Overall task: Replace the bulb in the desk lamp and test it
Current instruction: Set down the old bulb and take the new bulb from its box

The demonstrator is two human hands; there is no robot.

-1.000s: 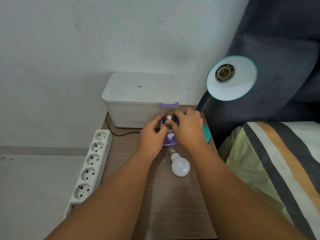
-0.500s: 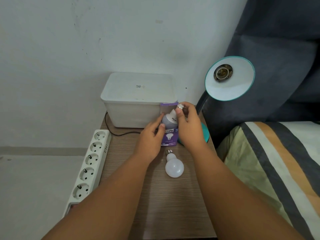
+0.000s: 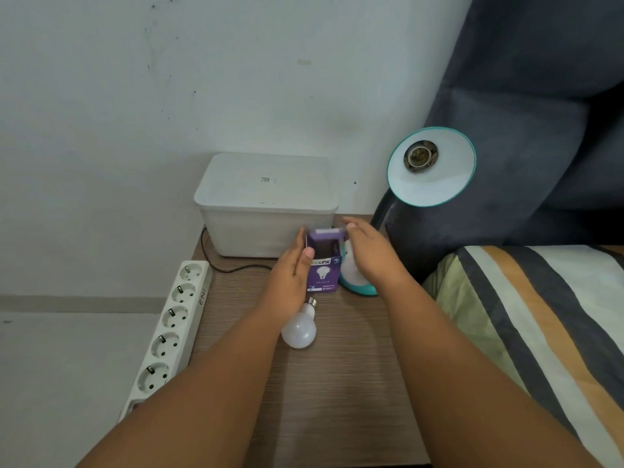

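While the purple box [image 3: 323,265] is pinched upright on the table [image 3: 337,383] between the thumb and straight fingers of the left hand [image 3: 290,282], a white bulb [image 3: 349,270] is held just to its right beneath the right hand [image 3: 369,255], globe downward; most of that grip is hidden by the palm. A second bulb [image 3: 299,331] is seen lying beside the left wrist, screw base toward the box. The lamp shade [image 3: 432,167] is raised well apart, its socket [image 3: 420,156] showing.

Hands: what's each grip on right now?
Left hand: holds the box, thumb on its front.
Right hand: holds the new bulb beside the box.
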